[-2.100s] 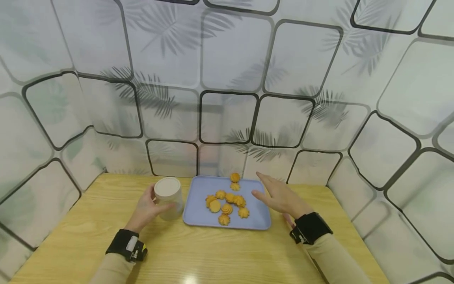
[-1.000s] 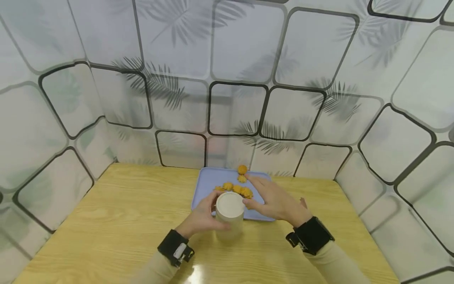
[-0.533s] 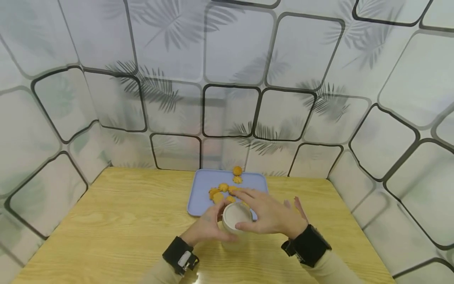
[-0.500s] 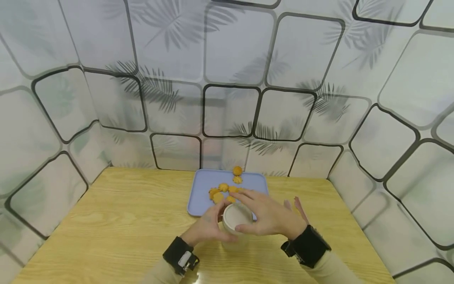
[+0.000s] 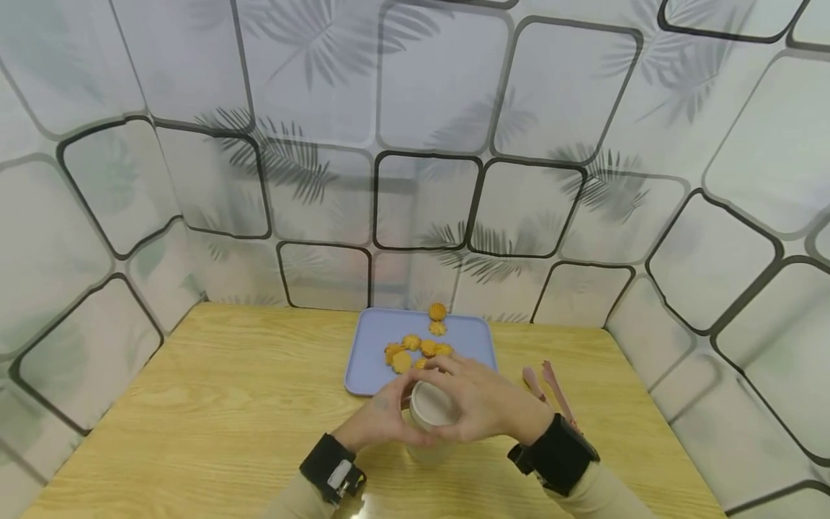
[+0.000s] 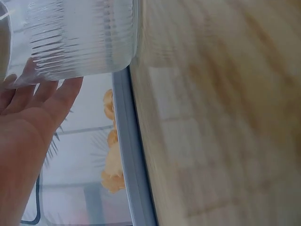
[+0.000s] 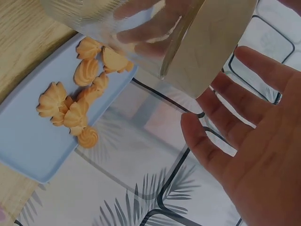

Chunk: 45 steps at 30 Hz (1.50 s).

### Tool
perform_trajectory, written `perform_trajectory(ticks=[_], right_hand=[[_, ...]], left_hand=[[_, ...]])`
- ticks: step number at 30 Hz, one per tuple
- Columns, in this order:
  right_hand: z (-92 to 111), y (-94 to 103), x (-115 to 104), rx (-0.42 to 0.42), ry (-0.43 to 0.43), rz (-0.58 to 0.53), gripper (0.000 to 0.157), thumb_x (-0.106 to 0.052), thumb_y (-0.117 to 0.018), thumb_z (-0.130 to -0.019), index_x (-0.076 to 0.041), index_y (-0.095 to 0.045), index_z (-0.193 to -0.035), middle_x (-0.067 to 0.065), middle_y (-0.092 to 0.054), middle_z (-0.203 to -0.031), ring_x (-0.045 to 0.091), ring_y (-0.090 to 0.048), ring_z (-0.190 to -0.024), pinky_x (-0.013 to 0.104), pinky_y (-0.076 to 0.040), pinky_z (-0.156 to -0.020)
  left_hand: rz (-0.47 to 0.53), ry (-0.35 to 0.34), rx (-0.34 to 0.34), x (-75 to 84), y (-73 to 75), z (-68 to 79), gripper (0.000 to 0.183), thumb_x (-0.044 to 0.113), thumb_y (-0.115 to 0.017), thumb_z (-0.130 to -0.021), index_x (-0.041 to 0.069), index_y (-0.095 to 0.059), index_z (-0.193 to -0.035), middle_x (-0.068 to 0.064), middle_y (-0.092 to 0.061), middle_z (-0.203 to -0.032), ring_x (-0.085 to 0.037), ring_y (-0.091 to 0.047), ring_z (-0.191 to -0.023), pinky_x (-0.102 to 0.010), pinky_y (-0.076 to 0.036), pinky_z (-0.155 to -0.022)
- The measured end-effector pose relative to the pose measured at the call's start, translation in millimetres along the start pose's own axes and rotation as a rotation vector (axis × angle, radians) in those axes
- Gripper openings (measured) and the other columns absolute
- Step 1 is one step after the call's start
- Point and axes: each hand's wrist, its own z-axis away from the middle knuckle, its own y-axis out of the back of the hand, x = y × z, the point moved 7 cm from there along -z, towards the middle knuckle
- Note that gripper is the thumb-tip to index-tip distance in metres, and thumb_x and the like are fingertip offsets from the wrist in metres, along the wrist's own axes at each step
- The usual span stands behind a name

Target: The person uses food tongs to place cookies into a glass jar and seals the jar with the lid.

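Observation:
My left hand [image 5: 382, 418] grips a clear ribbed jar [image 6: 84, 37] from its left side, in front of the tray. Through the jar wall, some left-hand fingers show in the right wrist view. A cream lid [image 5: 431, 405] sits on the jar's mouth. My right hand [image 5: 486, 400] curls over the lid from the right, thumb at the near edge and fingers at the far edge. Behind the jar lies a blue tray [image 5: 369, 346] with several golden piped cookies [image 7: 84, 73] on it. The jar and hands hide part of its front edge.
Pink tongs [image 5: 559, 393] lie on the wooden table [image 5: 259, 375] right of the tray, partly behind my right wrist. A patterned curtain [image 5: 428, 202] encloses the table's back and sides.
My left hand has carried the jar from left of the tray to its front. My right hand has come from over the tray's right side down onto the lid, its fingers curling round it.

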Motion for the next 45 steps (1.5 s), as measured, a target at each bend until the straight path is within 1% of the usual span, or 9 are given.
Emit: perform_trajectory(ticks=[4, 8, 13, 17, 25, 32, 35, 39, 45], right_hand=[[-2, -1.0, 3, -0.022, -0.017, 0.023, 0.075, -0.044, -0.079, -0.082, -0.02, -0.052, -0.148, 0.006, -0.055, -0.143, 0.028, -0.056, -0.125, 0.051, -0.051, -0.099], [-5, -2.6, 4, -0.061, -0.029, 0.019, 0.073, -0.043, -0.079, -0.081, -0.023, -0.054, -0.147, 0.005, -0.055, -0.144, 0.029, -0.057, -0.125, 0.051, -0.05, -0.099], [-8, -3.3, 4, -0.1, -0.028, 0.005, 0.066, -0.037, -0.08, -0.079, -0.025, -0.06, -0.142, 0.003, -0.057, -0.137, 0.024, -0.058, -0.119, 0.041, -0.054, -0.091], [-9, -3.5, 3, -0.11, -0.024, -0.005, 0.063, -0.035, -0.08, -0.08, -0.028, -0.062, -0.139, 0.002, -0.057, -0.132, 0.021, -0.057, -0.115, 0.035, -0.055, -0.085], [-8, -4.6, 3, -0.048, -0.009, -0.024, 0.06, -0.036, -0.08, -0.084, -0.03, -0.061, -0.141, 0.002, -0.057, -0.131, 0.023, -0.059, -0.113, 0.032, -0.056, -0.08], [-8, -8.5, 1, -0.036, 0.012, -0.013, 0.058, -0.038, -0.077, -0.089, -0.025, -0.059, -0.143, 0.009, -0.055, -0.135, 0.027, -0.057, -0.12, 0.041, -0.057, -0.089], [-7, -9.2, -1, -0.015, 0.027, -0.001, 0.055, -0.039, -0.075, -0.09, -0.022, -0.06, -0.141, 0.012, -0.055, -0.133, 0.028, -0.055, -0.117, 0.038, -0.057, -0.087], [-5, -10.3, -5, 0.029, 0.059, 0.017, 0.05, -0.038, -0.071, -0.093, -0.016, -0.061, -0.137, 0.015, -0.057, -0.129, 0.028, -0.053, -0.107, 0.028, -0.055, -0.073], [-3, -13.3, -12, 0.1, 0.092, 0.107, 0.049, -0.039, -0.066, -0.099, -0.01, -0.06, -0.137, 0.017, -0.058, -0.124, 0.029, -0.056, -0.103, 0.034, -0.055, -0.075]], left_hand=[[-0.024, 0.003, -0.03, -1.2, 0.8, -2.9, 0.085, 0.014, -0.09, -0.072, 0.021, -0.043, -0.142, -0.002, -0.049, -0.146, -0.022, -0.05, -0.132, -0.045, -0.039, -0.112], [-0.033, 0.032, -0.051, -4.8, 0.2, -4.8, 0.092, 0.013, -0.09, -0.072, 0.02, -0.038, -0.148, -0.003, -0.046, -0.149, -0.021, -0.047, -0.133, -0.043, -0.037, -0.112], [-0.038, 0.076, -0.061, -9.2, -1.6, -5.1, 0.099, 0.014, -0.089, -0.072, 0.017, -0.036, -0.155, -0.001, -0.052, -0.145, -0.017, -0.051, -0.128, -0.039, -0.039, -0.11], [-0.058, 0.074, -0.058, -9.3, -2.6, -4.8, 0.088, 0.018, -0.09, -0.071, 0.02, -0.048, -0.148, 0.004, -0.061, -0.133, -0.015, -0.057, -0.119, -0.033, -0.046, -0.103], [-0.107, 0.076, -0.036, -6.3, 0.3, -5.8, 0.081, 0.022, -0.092, -0.068, 0.024, -0.055, -0.14, 0.007, -0.063, -0.126, -0.014, -0.059, -0.113, -0.032, -0.048, -0.097], [-0.126, 0.082, -0.017, -8.2, 2.4, -5.8, 0.077, 0.023, -0.094, -0.067, 0.025, -0.06, -0.136, 0.009, -0.065, -0.123, -0.013, -0.06, -0.11, -0.031, -0.05, -0.094], [-0.112, 0.081, -0.014, -8.1, 3.0, -6.1, 0.074, 0.021, -0.093, -0.068, 0.024, -0.061, -0.135, 0.008, -0.066, -0.123, -0.013, -0.06, -0.109, -0.031, -0.05, -0.094], [-0.101, 0.078, -0.008, -7.7, 3.7, -6.1, 0.074, 0.018, -0.092, -0.07, 0.022, -0.061, -0.136, 0.005, -0.065, -0.125, -0.013, -0.059, -0.109, -0.03, -0.049, -0.094], [-0.131, 0.075, 0.007, -6.2, 4.9, -5.4, 0.066, 0.02, -0.093, -0.069, 0.023, -0.065, -0.129, 0.006, -0.068, -0.118, -0.012, -0.061, -0.102, -0.028, -0.051, -0.087]])
